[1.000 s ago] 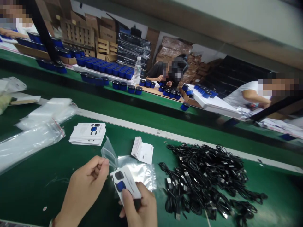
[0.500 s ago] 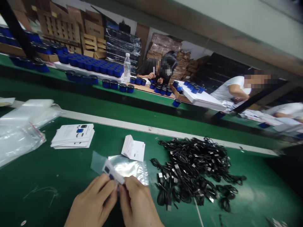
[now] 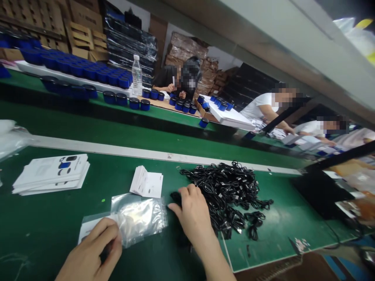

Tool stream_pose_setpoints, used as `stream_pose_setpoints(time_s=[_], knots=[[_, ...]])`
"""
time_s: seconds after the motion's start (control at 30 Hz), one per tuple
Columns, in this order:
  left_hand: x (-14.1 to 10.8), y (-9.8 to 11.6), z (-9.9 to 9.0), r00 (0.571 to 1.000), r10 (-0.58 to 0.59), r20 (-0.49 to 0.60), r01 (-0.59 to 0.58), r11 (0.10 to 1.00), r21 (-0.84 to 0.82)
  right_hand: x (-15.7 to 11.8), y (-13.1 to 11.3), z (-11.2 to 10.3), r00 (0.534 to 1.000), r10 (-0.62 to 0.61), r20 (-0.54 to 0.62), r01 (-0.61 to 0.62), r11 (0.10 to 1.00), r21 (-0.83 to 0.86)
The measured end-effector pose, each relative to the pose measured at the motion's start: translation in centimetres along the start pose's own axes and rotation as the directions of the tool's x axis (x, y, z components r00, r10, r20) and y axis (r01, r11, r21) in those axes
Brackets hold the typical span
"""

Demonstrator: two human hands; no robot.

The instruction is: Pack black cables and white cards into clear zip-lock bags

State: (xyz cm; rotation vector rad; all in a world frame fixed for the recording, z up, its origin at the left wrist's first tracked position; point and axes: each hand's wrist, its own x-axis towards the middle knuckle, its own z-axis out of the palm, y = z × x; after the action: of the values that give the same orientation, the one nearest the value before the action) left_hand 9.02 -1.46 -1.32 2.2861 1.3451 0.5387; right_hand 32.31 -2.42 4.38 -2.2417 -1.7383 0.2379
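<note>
My left hand (image 3: 96,248) is closed on a clear bag (image 3: 84,225) with a white printed card inside, at the lower left. Beside it more clear bags (image 3: 140,216) lie flat on the green table. My right hand (image 3: 191,212) is over the left edge of a pile of black cables (image 3: 228,187), thumb and fingers apart. Whether its fingertips touch a cable is hard to tell. Just behind the bags stands a small stack of folded white leaflets (image 3: 150,183).
Printed cards (image 3: 52,173) are stacked at the left, with plastic bags (image 3: 13,138) behind them. A raised green shelf (image 3: 172,117) bears blue jars (image 3: 88,70) and a bottle (image 3: 136,76). Several people work beyond it, and a dark post (image 3: 281,117) slants down at the right.
My right hand has left the bag and moved right to the cables, opening. My left hand has moved left and down with the bagged card. The view has turned to the right.
</note>
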Motion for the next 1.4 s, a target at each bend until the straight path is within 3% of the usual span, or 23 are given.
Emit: stream_pose_setpoints(time_s=[0.1, 0.2, 0.27, 0.37, 0.43, 0.57, 0.67, 0.77, 0.87, 0.93, 1.0, 1.07, 1.13, 1.2, 1.27, 1.33, 1.4], knots=[[0.1, 0.6, 0.1, 1.000, -0.014, 0.023, 0.014, 1.000, -0.003, 1.3, 1.4, -0.3, 1.000, 0.001, 0.012, 0.000, 1.000, -0.021], [0.5, 1.7, -0.1, 0.999, -0.037, 0.001, 0.037, 0.999, -0.015, 0.8, 0.8, -0.5, 0.999, -0.050, -0.009, 0.051, 0.996, 0.072], [0.8, 2.1, -0.2, 0.999, -0.029, -0.018, 0.029, 0.999, -0.018, -0.5, -0.4, -0.6, 0.990, -0.122, 0.077, 0.095, 0.953, 0.287], [1.0, 1.9, -0.5, 0.999, 0.023, -0.042, -0.024, 0.999, -0.022, -2.8, -2.2, 0.0, 0.920, -0.301, 0.251, 0.111, 0.814, 0.571], [0.8, 1.6, -0.5, 0.996, 0.035, -0.077, -0.036, 0.999, -0.020, -3.9, -3.2, 0.9, 0.894, -0.358, 0.269, 0.156, 0.812, 0.562], [0.2, 1.3, -0.3, 0.990, 0.081, -0.115, -0.079, 0.997, 0.014, -4.2, -4.3, 2.2, 0.898, -0.362, 0.249, 0.210, 0.851, 0.481], [-0.2, 1.4, 0.0, 0.979, 0.147, -0.139, -0.139, 0.988, 0.066, -3.9, -4.2, 1.7, 0.894, -0.360, 0.268, 0.183, 0.837, 0.515], [-0.4, 1.4, 0.3, 0.968, 0.207, -0.144, -0.193, 0.976, 0.104, -3.8, -3.5, 0.7, 0.852, -0.400, 0.338, 0.113, 0.771, 0.627], [-0.5, 1.5, 0.5, 0.976, 0.172, -0.135, -0.163, 0.984, 0.072, -3.9, -3.2, 1.0, 0.833, -0.376, 0.406, -0.069, 0.657, 0.750], [-0.6, 2.0, 0.5, 0.982, 0.111, -0.151, -0.110, 0.994, 0.014, -4.1, -3.4, 1.9, 0.855, -0.309, 0.416, -0.167, 0.596, 0.786], [-0.6, 2.8, 0.5, 0.983, 0.066, -0.171, -0.073, 0.997, -0.037, -4.4, -3.9, 3.2, 0.933, -0.195, 0.302, -0.110, 0.645, 0.756], [-0.7, 3.6, 0.4, 0.982, 0.056, -0.182, -0.069, 0.995, -0.066, -4.8, -4.3, 4.5, 0.993, -0.108, 0.045, 0.058, 0.790, 0.611], [-0.8, 4.4, 0.2, 0.979, 0.060, -0.194, -0.078, 0.993, -0.086, -5.1, -4.5, 5.6, 0.971, -0.103, -0.218, 0.185, 0.899, 0.398], [-0.9, 5.1, 0.1, 0.974, 0.079, -0.214, -0.102, 0.990, -0.100, -5.1, -4.5, 6.1, 0.940, -0.085, -0.331, 0.191, 0.934, 0.301], [-1.1, 5.4, -0.1, 0.966, 0.127, -0.225, -0.151, 0.984, -0.093, -4.8, -4.3, 6.0, 0.965, 0.003, -0.261, 0.099, 0.921, 0.377], [-1.2, 5.4, -0.3, 0.957, 0.192, -0.217, -0.201, 0.979, -0.023, -4.5, -4.2, 5.6, 0.998, 0.032, -0.045, -0.006, 0.870, 0.492], [-1.3, 5.0, -0.9, 0.946, 0.249, -0.208, -0.231, 0.967, 0.107, -4.3, -4.1, 5.0, 0.992, -0.026, 0.126, -0.047, 0.838, 0.544]])
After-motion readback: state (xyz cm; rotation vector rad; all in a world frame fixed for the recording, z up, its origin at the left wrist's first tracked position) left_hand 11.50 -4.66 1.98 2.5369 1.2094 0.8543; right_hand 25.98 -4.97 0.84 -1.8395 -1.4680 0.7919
